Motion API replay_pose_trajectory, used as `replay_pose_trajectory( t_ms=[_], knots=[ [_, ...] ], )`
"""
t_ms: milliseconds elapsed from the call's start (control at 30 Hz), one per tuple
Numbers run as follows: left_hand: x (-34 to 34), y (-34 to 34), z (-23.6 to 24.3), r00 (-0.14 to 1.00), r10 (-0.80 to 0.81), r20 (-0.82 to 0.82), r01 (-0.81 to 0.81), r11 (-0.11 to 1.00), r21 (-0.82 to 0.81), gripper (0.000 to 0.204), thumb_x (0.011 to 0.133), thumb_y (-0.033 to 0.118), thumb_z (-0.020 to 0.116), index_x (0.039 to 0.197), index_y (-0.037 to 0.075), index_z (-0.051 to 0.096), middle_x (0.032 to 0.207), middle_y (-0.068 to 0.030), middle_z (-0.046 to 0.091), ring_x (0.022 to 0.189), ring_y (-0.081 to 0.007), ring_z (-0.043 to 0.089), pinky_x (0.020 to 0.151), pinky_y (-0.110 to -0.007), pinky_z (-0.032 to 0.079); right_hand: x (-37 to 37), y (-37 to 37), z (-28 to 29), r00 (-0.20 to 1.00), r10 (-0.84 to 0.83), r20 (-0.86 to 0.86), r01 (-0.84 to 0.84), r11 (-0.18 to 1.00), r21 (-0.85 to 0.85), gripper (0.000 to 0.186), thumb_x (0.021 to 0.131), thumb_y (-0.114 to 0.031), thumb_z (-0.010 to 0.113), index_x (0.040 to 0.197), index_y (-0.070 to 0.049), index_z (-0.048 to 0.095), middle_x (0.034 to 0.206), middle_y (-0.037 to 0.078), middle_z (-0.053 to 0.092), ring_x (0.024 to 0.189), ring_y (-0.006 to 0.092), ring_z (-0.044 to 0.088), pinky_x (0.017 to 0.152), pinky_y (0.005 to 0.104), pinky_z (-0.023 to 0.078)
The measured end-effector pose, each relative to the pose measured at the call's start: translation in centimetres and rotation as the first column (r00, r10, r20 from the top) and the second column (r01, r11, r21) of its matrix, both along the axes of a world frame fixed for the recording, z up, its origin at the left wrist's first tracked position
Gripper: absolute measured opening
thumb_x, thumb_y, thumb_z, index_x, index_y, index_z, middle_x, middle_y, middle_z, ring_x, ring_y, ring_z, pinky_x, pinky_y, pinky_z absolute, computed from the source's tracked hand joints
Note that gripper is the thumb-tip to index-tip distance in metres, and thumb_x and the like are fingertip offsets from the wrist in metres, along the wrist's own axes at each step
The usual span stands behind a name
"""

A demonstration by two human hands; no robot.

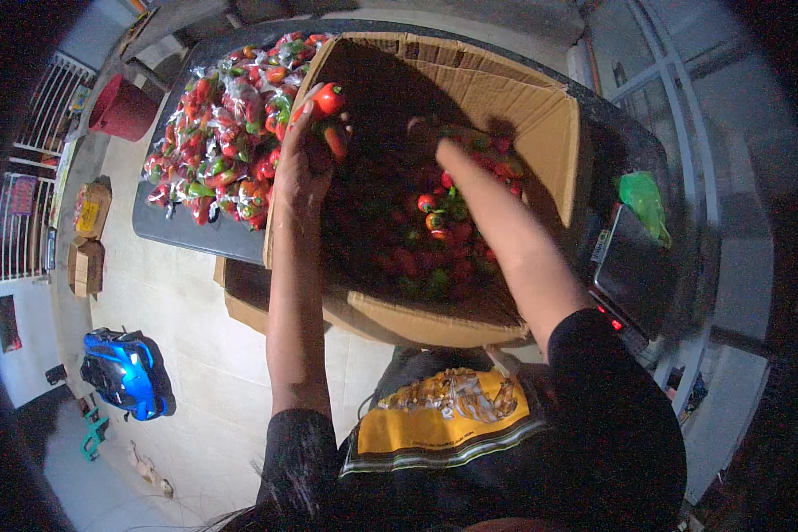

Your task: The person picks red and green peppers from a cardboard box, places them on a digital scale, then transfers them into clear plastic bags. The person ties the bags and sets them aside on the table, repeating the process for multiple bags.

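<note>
A large open cardboard box point(550, 133) stands on a dark table in front of me, its inside mostly in shadow. Loose red and green peppers point(439, 213) lie heaped in it toward the right. My left hand point(306, 164) is at the box's left wall, curled around a few red peppers point(330, 98); one bright pepper shows above the fingers. My right hand point(427, 137) reaches down into the box's dark far part, above the heap. Its fingers are lost in shadow, so whether they grip anything is hidden.
Left of the box, many clear bags of peppers point(222, 142) pile up on the table point(186, 238). To the right are a flat scale with a red display point(616, 324) and a green plastic bag point(645, 204). A red bucket point(122, 108) and blue toy car point(120, 372) stand left.
</note>
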State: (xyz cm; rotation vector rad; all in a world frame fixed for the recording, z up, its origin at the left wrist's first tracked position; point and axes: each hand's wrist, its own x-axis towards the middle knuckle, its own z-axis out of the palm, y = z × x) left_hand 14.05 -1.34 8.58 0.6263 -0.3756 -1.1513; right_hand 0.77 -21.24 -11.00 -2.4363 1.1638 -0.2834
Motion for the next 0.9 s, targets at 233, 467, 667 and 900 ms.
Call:
replay_pose_trajectory(
  t_ms=[233, 467, 667, 900],
  knots=[
    [0.6, -0.2, -0.7, 1.000, -0.014, -0.025, 0.012, 0.998, -0.058, 0.043, 0.089, 0.024, 0.054, 0.125, 0.003, 0.044, 0.111, -0.0076, 0.055, 0.088, -0.0186, 0.057, 0.076, -0.031, 0.050, -9.2, -6.8, 5.5, 0.993, 0.088, -0.073, -0.078, 0.988, 0.130, 0.030, 0.070, -0.001, 0.058, 0.095, -0.017, 0.063, 0.101, 0.006, 0.063, 0.084, 0.0200, 0.059, 0.077, 0.0350, 0.046],
    [-0.7, -0.1, 1.1, 1.000, -0.014, 0.015, 0.015, 0.999, -0.046, 0.043, 0.089, 0.024, 0.055, 0.125, 0.003, 0.045, 0.109, -0.0075, 0.055, 0.088, -0.0187, 0.057, 0.077, -0.032, 0.049, -9.1, -5.2, -4.7, 0.897, -0.439, -0.055, 0.437, 0.898, -0.054, 0.037, 0.084, -0.024, 0.045, 0.112, -0.003, 0.058, 0.114, 0.019, 0.058, 0.102, 0.0301, 0.056, 0.091, 0.0407, 0.041],
    [-0.1, 0.1, 0.7, 0.999, -0.002, 0.047, 0.005, 0.997, -0.071, 0.042, 0.089, 0.024, 0.055, 0.124, 0.003, 0.045, 0.107, -0.0078, 0.055, 0.087, -0.0184, 0.057, 0.077, -0.032, 0.049, -5.7, -2.3, -2.9, 0.936, -0.308, -0.169, 0.317, 0.948, 0.026, 0.036, 0.085, -0.024, 0.046, 0.112, -0.003, 0.058, 0.113, 0.017, 0.058, 0.102, 0.0284, 0.056, 0.091, 0.0399, 0.041],
    [-0.3, 0.9, 1.3, 0.998, 0.047, 0.036, -0.045, 0.997, -0.061, 0.043, 0.089, 0.024, 0.055, 0.124, 0.002, 0.045, 0.111, -0.0083, 0.055, 0.088, -0.0190, 0.057, 0.079, -0.032, 0.048, -3.7, -3.3, 5.9, 0.959, 0.138, -0.245, -0.081, 0.970, 0.230, 0.034, 0.086, -0.024, 0.048, 0.111, -0.004, 0.059, 0.111, 0.014, 0.059, 0.102, 0.0264, 0.056, 0.091, 0.0389, 0.041]
  ],
)
